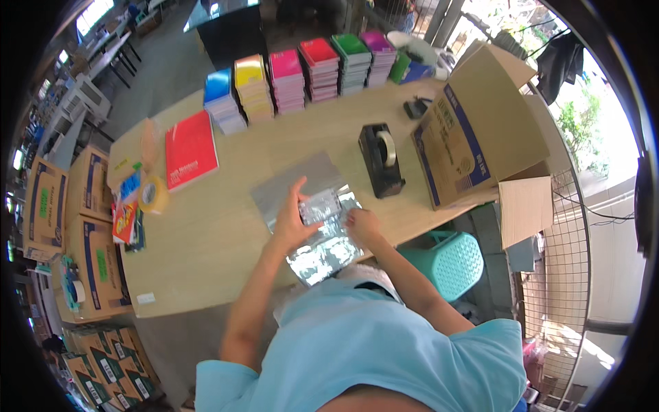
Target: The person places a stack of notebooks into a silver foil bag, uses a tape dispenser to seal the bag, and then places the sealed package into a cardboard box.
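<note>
- Our left hand (294,223), partly open, spreads thumb and fingers over shiny, silvery plastic film (332,237) at the pale wooden desk's (199,257) near edge.
- Our right hand (362,225) curls at its right side; we cannot tell its grip.
- Farther right stands a black tape dispenser (375,165).
</note>
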